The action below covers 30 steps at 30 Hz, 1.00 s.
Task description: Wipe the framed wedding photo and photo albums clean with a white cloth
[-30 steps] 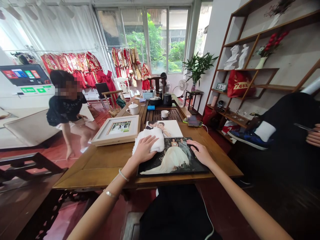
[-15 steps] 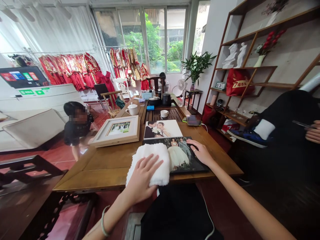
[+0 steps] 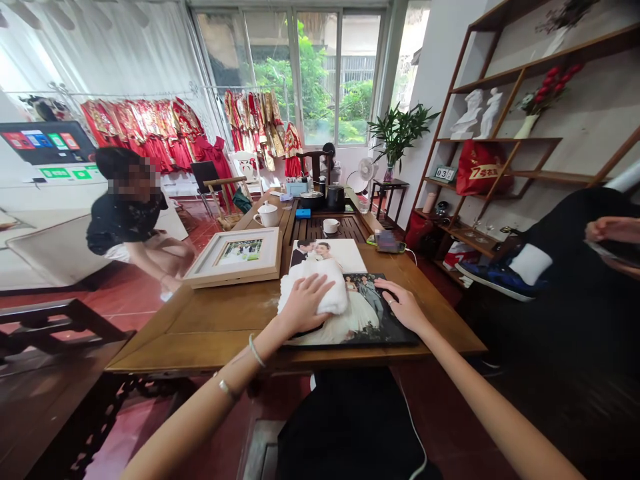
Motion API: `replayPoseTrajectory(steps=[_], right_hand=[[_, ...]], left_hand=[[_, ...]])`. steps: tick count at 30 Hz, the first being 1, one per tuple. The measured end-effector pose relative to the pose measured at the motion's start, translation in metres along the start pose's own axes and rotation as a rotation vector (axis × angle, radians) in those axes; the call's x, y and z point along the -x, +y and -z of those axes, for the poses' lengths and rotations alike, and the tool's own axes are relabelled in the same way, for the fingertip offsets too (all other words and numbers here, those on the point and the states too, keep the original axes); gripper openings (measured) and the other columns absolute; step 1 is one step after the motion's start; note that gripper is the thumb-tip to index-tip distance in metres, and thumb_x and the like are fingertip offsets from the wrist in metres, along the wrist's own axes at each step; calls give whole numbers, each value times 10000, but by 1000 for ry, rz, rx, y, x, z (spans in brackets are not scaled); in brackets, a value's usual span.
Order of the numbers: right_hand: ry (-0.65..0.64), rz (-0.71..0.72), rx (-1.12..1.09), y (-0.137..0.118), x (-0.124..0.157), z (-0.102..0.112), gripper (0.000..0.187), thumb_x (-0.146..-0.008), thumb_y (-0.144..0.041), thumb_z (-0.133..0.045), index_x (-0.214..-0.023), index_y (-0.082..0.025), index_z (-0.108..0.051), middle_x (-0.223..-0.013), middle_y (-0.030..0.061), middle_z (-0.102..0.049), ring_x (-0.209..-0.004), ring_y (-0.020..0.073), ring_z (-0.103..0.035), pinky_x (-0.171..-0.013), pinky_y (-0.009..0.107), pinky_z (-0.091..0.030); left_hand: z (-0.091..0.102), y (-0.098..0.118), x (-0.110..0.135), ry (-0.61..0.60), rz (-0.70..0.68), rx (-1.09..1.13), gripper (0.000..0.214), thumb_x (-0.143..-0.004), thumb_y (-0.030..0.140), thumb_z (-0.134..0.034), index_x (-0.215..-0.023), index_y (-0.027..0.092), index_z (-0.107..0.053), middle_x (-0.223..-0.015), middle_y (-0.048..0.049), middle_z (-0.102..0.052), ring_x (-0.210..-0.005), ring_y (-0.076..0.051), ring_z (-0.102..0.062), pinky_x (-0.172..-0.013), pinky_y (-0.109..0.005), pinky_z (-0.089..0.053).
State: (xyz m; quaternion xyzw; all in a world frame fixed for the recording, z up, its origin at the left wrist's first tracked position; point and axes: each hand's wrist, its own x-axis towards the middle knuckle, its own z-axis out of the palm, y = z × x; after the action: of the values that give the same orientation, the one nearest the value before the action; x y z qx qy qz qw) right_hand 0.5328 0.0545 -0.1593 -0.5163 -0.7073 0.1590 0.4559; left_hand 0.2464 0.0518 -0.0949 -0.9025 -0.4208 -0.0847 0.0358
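Note:
A folded white towel (image 3: 320, 288) lies over the left upper part of a dark wedding photo panel (image 3: 367, 317) on the wooden table. My left hand (image 3: 306, 303) presses down on the towel and holds it, its fingers over the top. At the panel's right edge rests my right hand (image 3: 403, 307), fingers stretched out and apart, with a ring on one finger. Just beyond, a lighter photo panel (image 3: 347, 253) shows a couple; the towel covers its lower left corner. A pale wooden picture frame (image 3: 235, 257) lies to the left of both panels.
On the table (image 3: 200, 333) are a lidded white cup (image 3: 267, 213), a small white cup (image 3: 331, 226), a blue box (image 3: 303, 213) and a phone (image 3: 389, 241). A person (image 3: 130, 213) crouches at left. Another person's hand (image 3: 615, 240) shows at right, near a shoe (image 3: 500, 279).
My left hand has pushed the towel away from me and slightly right, uncovering the panel's lower left. My right hand stays put. The person at left has risen higher and moved left.

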Motion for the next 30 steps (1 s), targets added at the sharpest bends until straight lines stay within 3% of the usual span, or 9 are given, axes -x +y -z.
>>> replayPoseTrajectory(steps=[4, 7, 17, 21, 25, 30], right_hand=[[4, 0, 0, -1, 0, 0, 319, -836, -201, -459, -1032, -232, -709, -1213, 70, -674, -1207, 241, -577, -1085, 476, -393], [5, 4, 0, -1, 0, -1, 321, -837, -196, -458, -1032, -230, -711, -1207, 73, -677, -1204, 243, -579, -1085, 475, -394], [10, 1, 20, 0, 0, -1, 325, -834, -191, -455, -1030, -222, -712, -1213, 77, -674, -1195, 240, -586, -1077, 473, -401], [9, 9, 11, 0, -1, -1, 325, -829, -183, -457, -1026, -227, -712, -1203, 71, -680, -1194, 238, -587, -1075, 469, -406], [11, 8, 15, -1, -1, -1, 330, -826, -175, -456, -1029, -219, -712, -1206, 83, -678, -1194, 244, -588, -1076, 476, -403], [10, 18, 14, 0, -1, -1, 322, -829, -180, -460, -1023, -223, -712, -1202, 78, -681, -1188, 240, -592, -1072, 476, -408]], left_hand=[[-2, -12, -19, 10, 34, -19, 660, -841, 431, -561, -1430, 202, -371, -1511, -101, -355, -1394, -318, -288, -1110, -498, -246], [-1, -5, -17, -1, 55, 0, 631, -855, 420, -543, -1424, 196, -385, -1509, -94, -361, -1397, -318, -282, -1113, -503, -241], [10, 64, 57, -21, 52, 125, 763, -747, 300, -607, -1457, 249, -333, -1550, -39, -280, -1434, -302, -192, -1147, -504, -171], [13, 78, 73, -40, 44, 160, 791, -734, 289, -612, -1466, 275, -312, -1561, -9, -244, -1442, -294, -170, -1152, -501, -162], [15, 71, 63, -54, 37, 162, 764, -761, 330, -611, -1463, 268, -319, -1551, -20, -273, -1430, -296, -209, -1135, -505, -208], [10, 41, 23, -44, 32, 113, 703, -814, 411, -592, -1448, 222, -355, -1534, -71, -311, -1421, -311, -234, -1126, -520, -225]])
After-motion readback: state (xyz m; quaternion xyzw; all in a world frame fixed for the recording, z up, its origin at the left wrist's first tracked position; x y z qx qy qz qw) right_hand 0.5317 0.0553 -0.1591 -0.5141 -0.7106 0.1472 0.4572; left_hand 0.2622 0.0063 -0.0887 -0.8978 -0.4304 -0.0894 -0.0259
